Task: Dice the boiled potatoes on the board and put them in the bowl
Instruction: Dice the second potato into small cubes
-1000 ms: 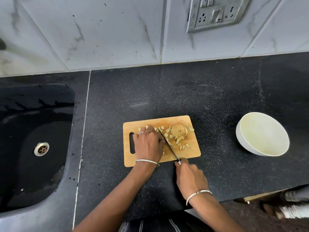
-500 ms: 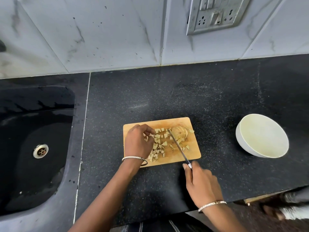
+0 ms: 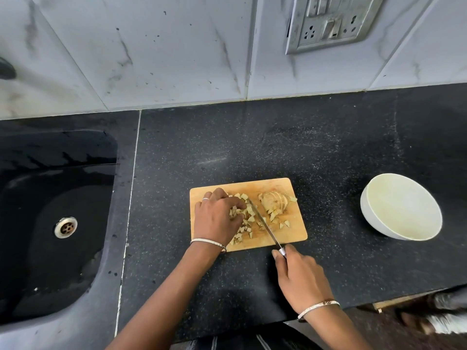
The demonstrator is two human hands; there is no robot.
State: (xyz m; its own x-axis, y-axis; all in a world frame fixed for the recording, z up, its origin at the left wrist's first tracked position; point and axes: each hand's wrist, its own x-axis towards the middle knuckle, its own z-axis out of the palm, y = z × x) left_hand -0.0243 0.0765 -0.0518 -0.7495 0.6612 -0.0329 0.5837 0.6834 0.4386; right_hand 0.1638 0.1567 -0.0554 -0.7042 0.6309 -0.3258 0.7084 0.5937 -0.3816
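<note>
A wooden cutting board (image 3: 294, 188) lies on the black counter. Diced potato pieces (image 3: 249, 218) are spread over its middle, and a sliced potato (image 3: 274, 202) sits at its upper right. My left hand (image 3: 217, 218) rests on the board's left part, fingers curled over the diced pieces. My right hand (image 3: 300, 279) grips the handle of a knife (image 3: 262, 222), whose blade lies diagonally across the board between the dice and the sliced potato. The white bowl (image 3: 374, 223), with nothing in it, stands to the right of the board.
A black sink (image 3: 50, 223) with a metal drain (image 3: 65, 226) takes up the left side. Marble tiles with a switch plate (image 3: 331, 21) form the back wall. The counter's front edge runs just beyond my right wrist.
My left hand slid from the board's middle to its left side, gathering dice. The knife swung right, then came back toward the middle of the board. My right hand drew back toward me.
</note>
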